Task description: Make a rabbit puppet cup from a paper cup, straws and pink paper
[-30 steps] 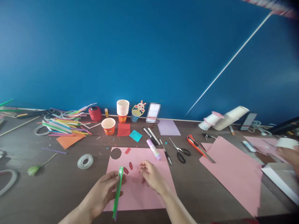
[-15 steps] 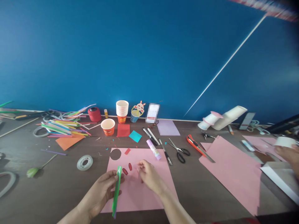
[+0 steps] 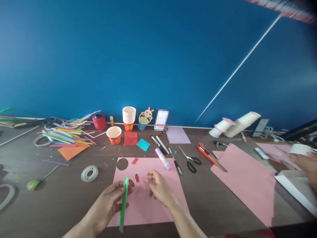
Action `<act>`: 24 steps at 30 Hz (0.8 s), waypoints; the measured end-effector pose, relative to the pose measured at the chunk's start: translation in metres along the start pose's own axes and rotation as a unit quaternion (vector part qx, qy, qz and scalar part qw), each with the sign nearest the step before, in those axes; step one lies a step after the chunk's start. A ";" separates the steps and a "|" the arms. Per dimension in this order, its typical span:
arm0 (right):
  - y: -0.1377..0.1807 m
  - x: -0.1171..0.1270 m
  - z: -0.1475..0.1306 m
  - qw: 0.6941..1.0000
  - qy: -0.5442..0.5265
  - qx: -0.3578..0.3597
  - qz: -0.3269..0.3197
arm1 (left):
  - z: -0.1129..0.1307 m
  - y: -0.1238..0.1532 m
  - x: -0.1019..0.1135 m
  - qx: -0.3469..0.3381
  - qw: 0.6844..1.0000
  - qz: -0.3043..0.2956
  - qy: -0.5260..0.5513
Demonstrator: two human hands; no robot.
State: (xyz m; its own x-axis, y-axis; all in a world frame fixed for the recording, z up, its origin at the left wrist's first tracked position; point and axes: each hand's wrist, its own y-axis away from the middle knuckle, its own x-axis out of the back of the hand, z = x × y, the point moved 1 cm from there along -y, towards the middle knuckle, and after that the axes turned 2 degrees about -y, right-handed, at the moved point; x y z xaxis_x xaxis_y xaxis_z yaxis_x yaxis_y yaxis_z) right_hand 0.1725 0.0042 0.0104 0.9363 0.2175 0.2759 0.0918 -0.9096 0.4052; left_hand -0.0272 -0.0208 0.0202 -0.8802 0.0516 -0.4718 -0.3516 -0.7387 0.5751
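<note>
My left hand (image 3: 109,201) is closed round a thin bundle of flat green straws (image 3: 124,201), with a purple edge showing at its lower end. The bundle stands nearly upright in view above the left edge of a pink paper sheet (image 3: 153,211). My right hand (image 3: 158,188) hovers over the middle of that sheet, fingers curled together; whatever is between the fingertips is too small to make out. Between my hands lie two small red ear-shaped paper pieces (image 3: 137,178) with dark outlines. A dark round hole (image 3: 122,164) shows at the sheet's upper left corner.
A glue stick (image 3: 162,159), scissors (image 3: 190,161), a craft knife (image 3: 210,156) and pens (image 3: 159,144) lie behind and right. Tape (image 3: 89,173), paper cups (image 3: 114,135) and a straw pile (image 3: 65,135) are left. Another person's hand (image 3: 303,162) holds a white cup far right.
</note>
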 end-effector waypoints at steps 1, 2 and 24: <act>0.000 0.000 0.000 1.000 -0.002 0.001 -0.006 | 0.000 0.000 0.000 -0.001 1.000 0.001 0.000; 0.000 0.000 0.001 1.000 -0.010 0.000 -0.016 | 0.000 0.001 0.000 -0.001 1.000 0.002 0.001; -0.015 -0.026 0.007 0.979 -0.150 -0.021 -0.138 | -0.003 0.000 0.002 0.003 0.999 0.010 0.034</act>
State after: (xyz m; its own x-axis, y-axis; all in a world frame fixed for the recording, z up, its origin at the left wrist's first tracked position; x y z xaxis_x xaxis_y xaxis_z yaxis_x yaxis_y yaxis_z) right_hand 0.1495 0.0100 -0.0089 0.9357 0.3338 -0.1143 0.3473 -0.8141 0.4655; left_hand -0.0286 -0.0229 0.0175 -0.8629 -0.0090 -0.5053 -0.3369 -0.7351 0.5883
